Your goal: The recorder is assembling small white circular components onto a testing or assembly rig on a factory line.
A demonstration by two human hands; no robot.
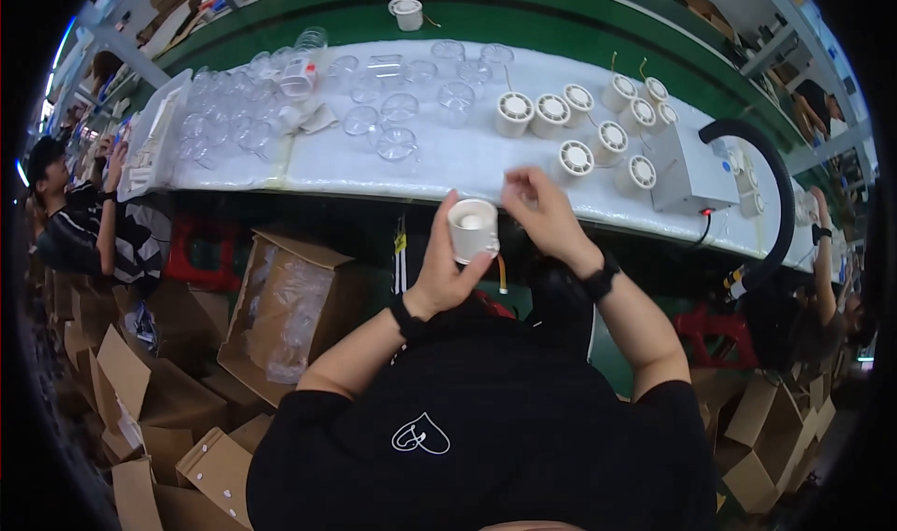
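My left hand (pixel 439 270) is wrapped round a white cylindrical housing (pixel 475 243), held upright in front of the table edge. Its top faces up and a round white part shows inside. A yellow-orange wire with a small white plug (pixel 503 283) hangs below it. Just to the right, my right hand (pixel 549 215) is raised near the rim, apart from the housing. Its fingers are curled in toward the thumb; anything between them is too small to make out. Nearest beyond that hand are several white cylindrical units with slotted round tops (pixel 576 158), standing on the table.
Clear plastic round covers (pixel 396 142) are spread over the white-covered table (pixel 327 165). A grey box with a black hose (pixel 690 171) stands at right. Behind runs a green belt (pixel 523 13) carrying a white unit (pixel 407 14). Open cardboard boxes (pixel 280 307) crowd the floor; people work at both sides.
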